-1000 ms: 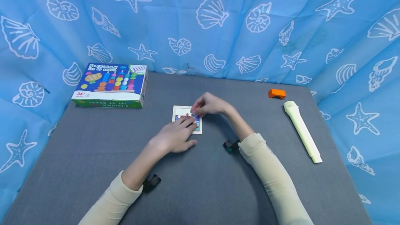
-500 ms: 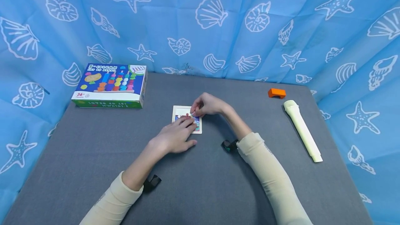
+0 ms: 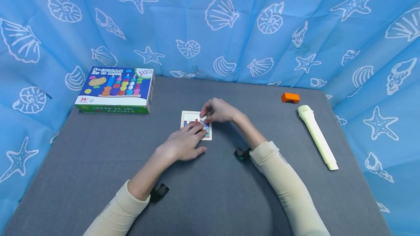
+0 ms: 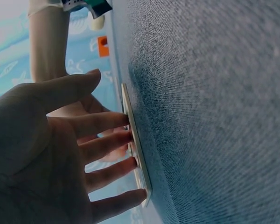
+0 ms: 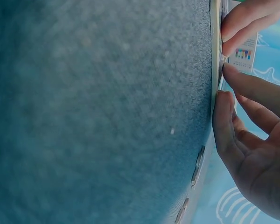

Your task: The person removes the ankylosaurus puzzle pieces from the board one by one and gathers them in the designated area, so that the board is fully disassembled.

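Note:
A small square puzzle board [image 3: 182, 120] with a pale rim and coloured pieces lies flat near the table's middle. My left hand [image 3: 183, 144] rests its spread fingertips on the board's lower part, and its thumb is off to the side. At the upper right of the board, my right hand [image 3: 223, 111] pinches a small puzzle piece [image 3: 203, 118] between thumb and fingers. From the left wrist, several left fingertips touch the thin board [image 4: 138, 148]. In the right wrist view, the right thumb and fingers are at the board's edge [image 5: 215, 56]; the piece itself is mostly hidden.
A bead-set box [image 3: 115, 90] lies at the back left of the grey table [image 3: 210, 199]. An orange arch block [image 3: 290, 98] is at the back right, with a pale green stick-shaped thing [image 3: 317, 137] in front of it. A blue shell-print curtain [image 3: 197, 21] hangs behind.
The small piece in the right fingers has turned a little and shows more of its pale, patterned face. The right hand has shifted very slightly; the left hand has stayed put.

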`<state>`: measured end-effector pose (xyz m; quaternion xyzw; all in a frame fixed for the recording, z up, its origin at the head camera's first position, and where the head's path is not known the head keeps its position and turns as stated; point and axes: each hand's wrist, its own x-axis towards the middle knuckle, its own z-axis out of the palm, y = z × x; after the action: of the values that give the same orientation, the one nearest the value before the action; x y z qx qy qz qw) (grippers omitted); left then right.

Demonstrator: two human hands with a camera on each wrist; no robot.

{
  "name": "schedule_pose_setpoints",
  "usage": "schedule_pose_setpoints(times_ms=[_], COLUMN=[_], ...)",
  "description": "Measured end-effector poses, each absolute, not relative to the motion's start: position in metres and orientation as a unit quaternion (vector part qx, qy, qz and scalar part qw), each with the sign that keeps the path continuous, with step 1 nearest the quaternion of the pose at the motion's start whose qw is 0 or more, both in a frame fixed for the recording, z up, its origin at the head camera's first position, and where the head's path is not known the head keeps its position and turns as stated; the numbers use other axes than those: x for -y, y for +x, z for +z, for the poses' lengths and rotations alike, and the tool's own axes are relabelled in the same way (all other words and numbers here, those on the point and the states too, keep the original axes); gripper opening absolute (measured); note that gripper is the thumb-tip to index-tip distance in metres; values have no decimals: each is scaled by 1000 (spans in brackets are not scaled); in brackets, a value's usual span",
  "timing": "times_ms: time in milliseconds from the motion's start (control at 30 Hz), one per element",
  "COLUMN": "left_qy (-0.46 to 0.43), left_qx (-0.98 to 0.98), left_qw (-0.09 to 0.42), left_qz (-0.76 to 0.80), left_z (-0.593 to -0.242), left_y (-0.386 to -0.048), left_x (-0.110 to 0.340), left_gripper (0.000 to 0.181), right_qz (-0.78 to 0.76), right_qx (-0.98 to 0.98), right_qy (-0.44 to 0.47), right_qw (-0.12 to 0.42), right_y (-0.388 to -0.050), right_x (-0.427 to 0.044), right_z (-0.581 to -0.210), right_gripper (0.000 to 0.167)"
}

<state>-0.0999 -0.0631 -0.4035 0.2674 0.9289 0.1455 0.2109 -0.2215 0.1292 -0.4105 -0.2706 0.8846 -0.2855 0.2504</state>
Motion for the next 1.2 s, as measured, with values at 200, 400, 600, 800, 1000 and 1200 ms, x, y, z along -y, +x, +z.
schedule_pose_setpoints(times_ms=[200, 400, 600, 800, 1000, 1200], left_qy=[268, 271, 272, 268, 264, 264], left_qx=[-928, -929, -929, -929, -929, -929], left_qw=[212, 207, 206, 212, 212, 213], left_qz=[145, 143, 142, 143, 147, 146], left_z=[-404, -405, -405, -405, -405, -407], left_y=[-100, -99, -100, -99, -99, -99], left_x=[63, 63, 63, 63, 63, 63], left_gripper=[66, 66, 65, 66, 66, 68], right_qz=[-292, -296, -280, -318, -398, -440], right_qx=[-875, -871, -880, -866, -833, -822], right_qy=[-267, -258, -261, -275, -270, -222], right_qw=[279, 294, 283, 270, 274, 284], right_y=[-223, -224, -222, -221, -221, -221], right_x=[-131, -131, -134, -144, -165, -194], right_z=[-411, -411, -411, -411, -409, -408], right_gripper=[24, 29, 25, 20, 16, 22])
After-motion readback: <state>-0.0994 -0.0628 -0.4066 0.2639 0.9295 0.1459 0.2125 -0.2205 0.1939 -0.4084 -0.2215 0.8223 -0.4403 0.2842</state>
